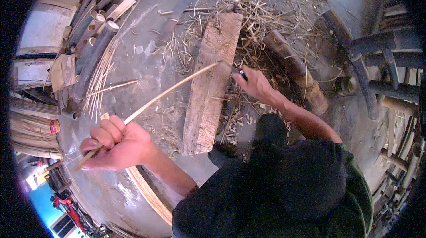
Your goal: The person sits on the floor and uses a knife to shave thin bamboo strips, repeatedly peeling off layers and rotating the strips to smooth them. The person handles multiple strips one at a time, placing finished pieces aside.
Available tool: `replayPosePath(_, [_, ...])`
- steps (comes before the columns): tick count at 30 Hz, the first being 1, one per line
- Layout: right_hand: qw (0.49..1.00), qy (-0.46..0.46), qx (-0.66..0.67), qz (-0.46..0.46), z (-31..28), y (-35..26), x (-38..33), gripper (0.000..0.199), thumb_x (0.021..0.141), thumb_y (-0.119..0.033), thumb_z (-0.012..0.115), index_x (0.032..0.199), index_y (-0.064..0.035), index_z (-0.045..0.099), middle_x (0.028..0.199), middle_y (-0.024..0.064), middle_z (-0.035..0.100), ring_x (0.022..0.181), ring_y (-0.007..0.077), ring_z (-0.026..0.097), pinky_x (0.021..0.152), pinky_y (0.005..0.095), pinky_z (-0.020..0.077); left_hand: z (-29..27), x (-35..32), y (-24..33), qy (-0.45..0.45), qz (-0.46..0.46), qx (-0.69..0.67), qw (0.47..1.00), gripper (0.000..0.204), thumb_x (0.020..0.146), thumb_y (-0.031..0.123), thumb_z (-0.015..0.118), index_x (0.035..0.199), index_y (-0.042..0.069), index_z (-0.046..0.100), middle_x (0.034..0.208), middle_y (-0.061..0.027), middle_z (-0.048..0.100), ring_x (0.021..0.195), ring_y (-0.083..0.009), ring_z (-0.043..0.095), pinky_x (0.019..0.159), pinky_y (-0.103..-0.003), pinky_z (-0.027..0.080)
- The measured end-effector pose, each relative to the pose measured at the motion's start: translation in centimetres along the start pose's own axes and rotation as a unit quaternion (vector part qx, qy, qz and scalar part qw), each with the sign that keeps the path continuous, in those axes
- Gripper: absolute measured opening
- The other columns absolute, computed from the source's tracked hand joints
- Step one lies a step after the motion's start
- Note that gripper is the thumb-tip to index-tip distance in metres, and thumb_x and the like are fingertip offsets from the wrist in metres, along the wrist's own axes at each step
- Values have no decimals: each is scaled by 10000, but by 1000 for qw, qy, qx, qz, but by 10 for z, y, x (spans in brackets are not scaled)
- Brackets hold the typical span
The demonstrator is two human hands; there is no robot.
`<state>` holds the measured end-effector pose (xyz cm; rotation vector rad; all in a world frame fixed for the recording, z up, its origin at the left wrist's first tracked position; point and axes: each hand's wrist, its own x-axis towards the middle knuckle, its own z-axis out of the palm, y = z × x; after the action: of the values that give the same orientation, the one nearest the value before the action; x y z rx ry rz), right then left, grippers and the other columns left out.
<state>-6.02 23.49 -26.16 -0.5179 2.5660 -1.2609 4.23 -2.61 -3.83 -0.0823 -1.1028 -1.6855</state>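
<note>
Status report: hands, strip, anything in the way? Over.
Left hand gripping pale strip. Right hand holding dark-handled tool near strip's far end. Strip's far end over wooden plank. Loose shavings around plank.

Shavings heap (266,16): pale curls, tangled, on grey floor (142,67).
Thick bamboo piece (291,60): brown, jointed, heap's near right edge.
Thin sticks (100,85): loose bunch, left of heap.
Cut poles (98,51): pale ends showing, farther left of heap.
Slat bundle (32,128): well left of heap, my side.
Dark bamboo frame (395,41): right of heap.
</note>
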Motion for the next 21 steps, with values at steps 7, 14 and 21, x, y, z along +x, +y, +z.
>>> replayPosePath(7, [999, -36, -27, 14, -6, -24, -3, 366, 912, -368, 593, 879, -3, 584, 750, 263, 635, 725, 457, 637, 627, 528, 486, -7, -6, 9, 6, 8, -2, 1000, 518, 989, 599, 315, 783, 138, 431, 573, 44, 187, 489, -74, 141, 461, -259, 126])
replayPosePath(14, [999, -26, -39, 9, 1, -17, -11, 384, 925, -355, 586, 849, 20, 561, 711, 255, 613, 662, 430, 630, 572, 484, 466, -5, -10, 6, 38, 22, 2, 999, 531, 991, 609, 286, 806, 135, 435, 575, 45, 181, 495, -76, 129, 469, -262, 123])
replayPosePath(21, [999, -20, 8, 26, -2, -15, -7, 393, 916, -389, 594, 854, -1, 579, 753, 265, 633, 713, 464, 633, 599, 511, 487, 14, -8, 3, 100, 22, 51, 993, 544, 986, 616, 306, 820, 114, 437, 571, 49, 170, 501, -77, 134, 470, -267, 133])
